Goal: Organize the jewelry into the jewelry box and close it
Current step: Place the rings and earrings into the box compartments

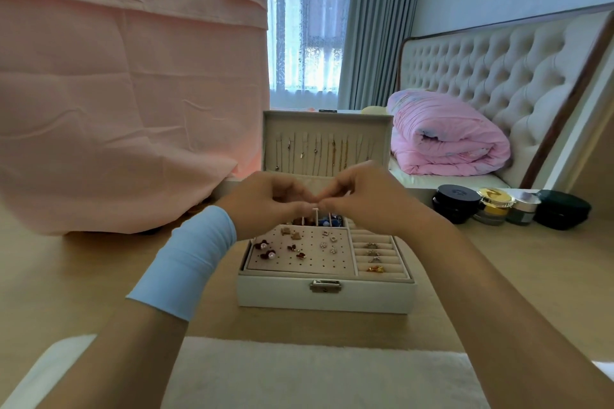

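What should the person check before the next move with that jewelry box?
1. Jewelry box lid upright, out of the way: ok.
2. Something pinched between left hand and right hand: cannot tell, the curled fingertips hide it.
3. Earrings seated on the perforated panel: ok.
4. Rings tucked in their slots: ok.
5. Necklaces hanging inside the lid: ok.
6. Latch unobstructed for closing: ok.
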Motion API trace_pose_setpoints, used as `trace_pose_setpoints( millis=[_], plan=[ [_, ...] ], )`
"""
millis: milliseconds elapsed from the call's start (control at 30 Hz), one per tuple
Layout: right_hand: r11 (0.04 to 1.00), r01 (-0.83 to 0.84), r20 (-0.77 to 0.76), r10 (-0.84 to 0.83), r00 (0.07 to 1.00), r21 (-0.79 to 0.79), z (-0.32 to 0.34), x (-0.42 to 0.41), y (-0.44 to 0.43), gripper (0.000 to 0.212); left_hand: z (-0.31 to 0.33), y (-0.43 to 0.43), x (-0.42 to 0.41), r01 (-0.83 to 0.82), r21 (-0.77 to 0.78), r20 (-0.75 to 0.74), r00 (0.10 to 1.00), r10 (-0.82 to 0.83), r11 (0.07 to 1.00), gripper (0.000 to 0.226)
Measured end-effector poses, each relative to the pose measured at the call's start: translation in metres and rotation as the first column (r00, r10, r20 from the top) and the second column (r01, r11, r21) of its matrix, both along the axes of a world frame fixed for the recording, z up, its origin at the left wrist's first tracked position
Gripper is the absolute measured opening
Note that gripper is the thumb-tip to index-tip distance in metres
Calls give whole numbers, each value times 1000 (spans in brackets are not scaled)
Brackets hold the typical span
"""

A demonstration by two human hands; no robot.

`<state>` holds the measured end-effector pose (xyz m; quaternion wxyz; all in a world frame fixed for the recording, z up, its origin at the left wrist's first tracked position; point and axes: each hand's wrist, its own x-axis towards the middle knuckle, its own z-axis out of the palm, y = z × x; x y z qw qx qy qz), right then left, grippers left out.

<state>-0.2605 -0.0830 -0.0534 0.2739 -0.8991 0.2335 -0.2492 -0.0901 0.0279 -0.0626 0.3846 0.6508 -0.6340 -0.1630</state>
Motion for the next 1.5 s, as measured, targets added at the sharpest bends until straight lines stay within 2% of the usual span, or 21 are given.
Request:
trace_pose_setpoints(
  millis=[100,267,400,567,733,1000,1100,1200,1267,1367,1500],
  plan=[
    [999,37,177,-43,983,35,-2,8,4,7,2,0,4,-44,-71,-116,993,36,996,16],
    [999,7,285,-20,958,49,-10,18,11,11,4,2,7,-143,-134,-198,973,115,981,14],
    [999,-11,305,-4,952,47,-14,23,13,20,5,4,11,-212,-163,-241,956,170,964,9],
    [999,31,351,-37,936,24,-19,28,16,16,2,5,12,-158,-101,-301,946,122,982,6],
    [999,27,372,-33,928,23,-25,31,19,24,-2,6,18,-90,-76,-336,940,59,993,7],
    [993,68,356,-31,934,-94,-30,35,22,17,-5,8,29,-76,-60,-238,969,60,995,6],
    [986,99,314,-52,948,-135,-32,40,23,15,-8,7,36,-88,-37,-156,984,81,995,6],
    [974,103,213,-59,975,-201,-36,48,24,16,-14,5,46,-217,-62,-63,975,213,974,11],
    [958,102,116,-73,991,-267,-41,55,26,14,-20,3,50,-298,-62,-58,954,294,953,14],
    [915,88,-45,-115,992,-393,-48,61,26,14,-26,0,50,-309,21,-57,949,310,951,25],
    [870,49,-119,-123,985,-490,-50,65,24,14,-29,-3,48,-310,75,-20,950,312,948,33]
  ],
)
